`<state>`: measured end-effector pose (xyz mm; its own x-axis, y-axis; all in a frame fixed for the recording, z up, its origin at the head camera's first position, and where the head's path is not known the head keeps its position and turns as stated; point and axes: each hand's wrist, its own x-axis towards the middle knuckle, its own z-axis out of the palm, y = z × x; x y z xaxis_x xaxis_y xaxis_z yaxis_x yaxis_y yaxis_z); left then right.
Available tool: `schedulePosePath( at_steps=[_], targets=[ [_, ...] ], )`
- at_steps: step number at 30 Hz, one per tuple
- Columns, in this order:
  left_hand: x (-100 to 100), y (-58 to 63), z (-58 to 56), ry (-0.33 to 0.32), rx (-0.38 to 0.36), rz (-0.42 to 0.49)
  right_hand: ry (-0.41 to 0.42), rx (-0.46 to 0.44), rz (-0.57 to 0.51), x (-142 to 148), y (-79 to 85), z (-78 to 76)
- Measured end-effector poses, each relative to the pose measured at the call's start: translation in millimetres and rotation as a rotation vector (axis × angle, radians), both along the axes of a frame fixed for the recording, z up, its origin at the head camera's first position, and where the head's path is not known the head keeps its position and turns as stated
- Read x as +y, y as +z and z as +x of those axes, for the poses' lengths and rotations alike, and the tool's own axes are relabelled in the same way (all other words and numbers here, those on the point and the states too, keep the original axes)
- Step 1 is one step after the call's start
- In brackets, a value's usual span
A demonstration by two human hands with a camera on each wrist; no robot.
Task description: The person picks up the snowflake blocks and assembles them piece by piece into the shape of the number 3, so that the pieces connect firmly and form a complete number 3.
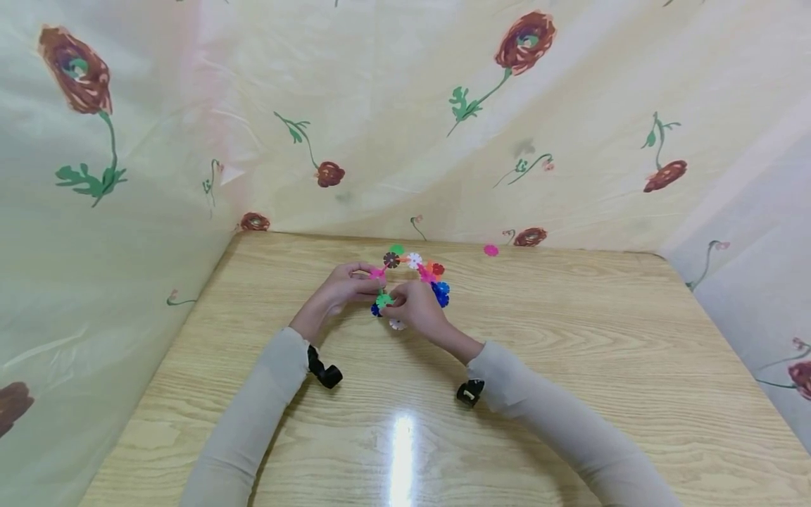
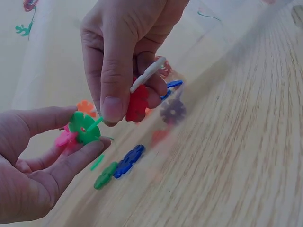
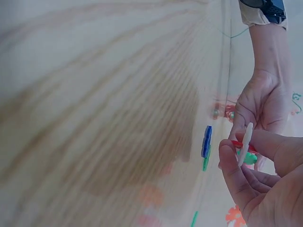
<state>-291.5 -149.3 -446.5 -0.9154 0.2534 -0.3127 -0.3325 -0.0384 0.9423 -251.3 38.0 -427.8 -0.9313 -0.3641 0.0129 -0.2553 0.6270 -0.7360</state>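
My left hand (image 2: 42,163) pinches a green notched plastic snowflake disc (image 2: 84,128) between thumb and finger, with a pink disc (image 2: 65,138) just behind it. Close against it, my right hand (image 3: 265,184) pinches a red disc (image 2: 136,105) that has a white disc (image 3: 245,144) slotted onto it edge-on. Both hands (image 1: 342,287) meet at the near left of a loose ring of joined discs, where a black disc (image 1: 391,260), another white disc (image 1: 415,260) and blue discs (image 1: 441,292) show. Fingers partly hide the held pieces.
A single pink disc (image 1: 491,250) lies apart at the back of the wooden table (image 1: 602,352). Behind the table hangs a flowered cloth (image 1: 380,105), which also covers both sides. Black straps with small devices (image 1: 326,371) sit on the wrists.
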Motion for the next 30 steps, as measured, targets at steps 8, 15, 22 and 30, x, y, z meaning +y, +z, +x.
schedulePosePath(
  at_steps=[8, 15, 22, 30],
  targets=[
    [-0.9, -1.9, 0.1, -0.040, -0.012, -0.007, 0.026, -0.005, 0.043, 1.8, 1.7, 0.1],
    [-3.3, -3.4, -1.1, -0.063, -0.007, -0.001, 0.038, 0.011, 0.075, 1.6, 0.8, -2.9],
    [-4.0, -2.8, -2.4, -0.068, 0.017, -0.001, 0.053, 0.009, 0.061, 2.0, 3.0, -4.8],
    [-7.0, -1.3, -3.9, 0.004, 0.016, -0.016, 0.082, -0.007, 0.048, 2.0, 4.4, -0.6]
  ],
)
